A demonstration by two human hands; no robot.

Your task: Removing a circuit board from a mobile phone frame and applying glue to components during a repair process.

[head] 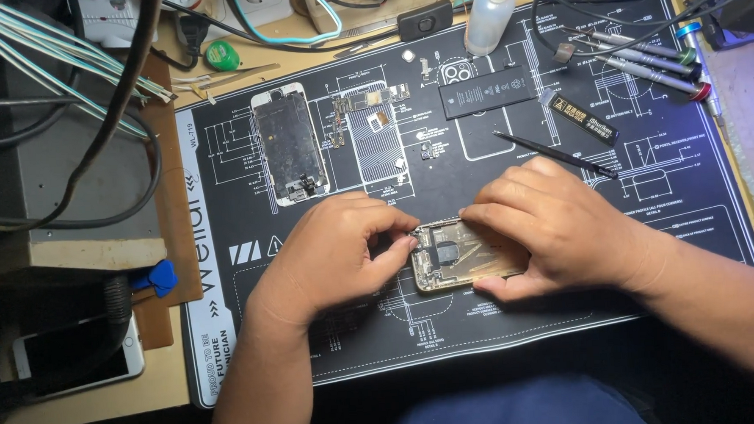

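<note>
The gold phone frame (459, 257) lies near the mat's (691, 215) front edge, the right hand (556, 225) clasping its far end while left hand (336, 248) fingertips pinch closed at its corner, apparently seating a part, which demands fine pressure.

Glossy gold metal phone frame (459, 257), matt black rubbery mat (517, 316), translucent plastic bottle (489, 16)

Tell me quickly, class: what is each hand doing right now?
Left hand: fingertips pinched at the corner of the gold phone frame.
Right hand: closed over the frame, holding it steady.
</note>
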